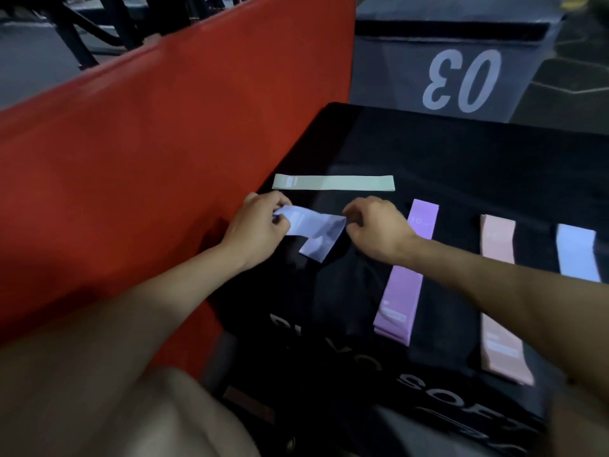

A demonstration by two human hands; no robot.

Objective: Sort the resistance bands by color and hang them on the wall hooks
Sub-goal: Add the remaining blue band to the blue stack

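Observation:
A pale lavender-blue band (313, 227) is stretched between both my hands just above a black box top (461, 166). My left hand (257, 225) pinches its left end and my right hand (375, 227) pinches its right end; a folded part hangs down in the middle. A mint green band (333, 183) lies flat just beyond my hands. To the right lie a purple band (403, 282), a peach band (501, 298) and a light blue band (576, 253), side by side. No wall hooks are in view.
A red padded panel (148, 153) rises along the left side of the box. Beyond the box is a dark floor pad printed with "03" (461, 80). White lettering (445, 387) marks the box's near edge.

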